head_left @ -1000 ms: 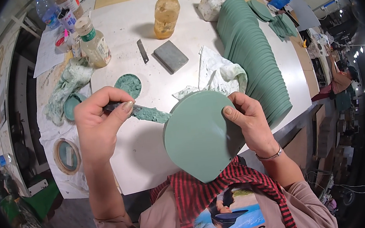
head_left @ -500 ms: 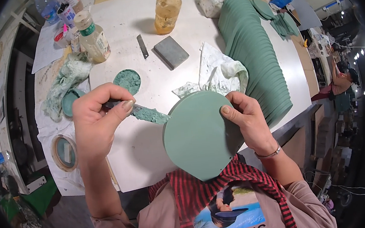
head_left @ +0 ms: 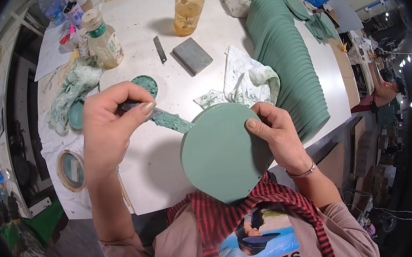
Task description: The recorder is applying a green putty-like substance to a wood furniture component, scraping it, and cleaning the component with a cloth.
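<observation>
My right hand point(head_left: 279, 139) grips a round green disc point(head_left: 220, 152) by its right edge and holds it tilted above the table's near edge. My left hand point(head_left: 111, 127) pinches a putty knife point(head_left: 168, 119) smeared with green paste; the blade tip touches the disc's upper left rim. A small round lid of green paste point(head_left: 147, 83) sits just behind my left hand.
A long fanned row of green discs point(head_left: 283, 56) lies on the white table point(head_left: 154, 153) at right. A crumpled stained rag point(head_left: 248, 82), grey block point(head_left: 192, 55), small blade point(head_left: 159, 49), amber bottle point(head_left: 187, 9) and a labelled bottle point(head_left: 103, 39) stand behind. A tape roll point(head_left: 71, 170) lies left.
The knife blade has come to the disc's rim, and both hands with the disc have shifted slightly nearer the camera.
</observation>
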A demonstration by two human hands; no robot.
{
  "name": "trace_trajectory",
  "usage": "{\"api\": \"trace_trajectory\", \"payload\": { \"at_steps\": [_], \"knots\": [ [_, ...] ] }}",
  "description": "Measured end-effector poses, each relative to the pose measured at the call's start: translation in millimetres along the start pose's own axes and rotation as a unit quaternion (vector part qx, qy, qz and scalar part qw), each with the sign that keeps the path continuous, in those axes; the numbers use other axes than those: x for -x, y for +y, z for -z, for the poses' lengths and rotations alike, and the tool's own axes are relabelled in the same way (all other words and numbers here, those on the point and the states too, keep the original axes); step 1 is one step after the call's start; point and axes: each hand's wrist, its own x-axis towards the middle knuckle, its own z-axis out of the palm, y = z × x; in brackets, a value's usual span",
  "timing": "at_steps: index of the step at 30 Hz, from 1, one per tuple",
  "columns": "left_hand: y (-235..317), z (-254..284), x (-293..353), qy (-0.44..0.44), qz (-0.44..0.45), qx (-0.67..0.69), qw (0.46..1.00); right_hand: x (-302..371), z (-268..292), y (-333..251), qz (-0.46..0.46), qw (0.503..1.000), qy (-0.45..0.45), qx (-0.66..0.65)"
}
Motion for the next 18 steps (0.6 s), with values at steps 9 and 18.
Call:
{"api": "trace_trajectory", "payload": {
  "at_steps": [9,18],
  "knots": [
    [1.0,-0.2,-4.6,-0.010,0.015,-0.020,1.000,-0.7,-3.2,-3.4,-0.009,1.000,-0.007,-0.003],
    [2.4,1.2,-2.3,-0.002,0.013,-0.024,1.000,0.4,-5.5,-5.0,-0.009,1.000,-0.010,-0.005]
  ]
}}
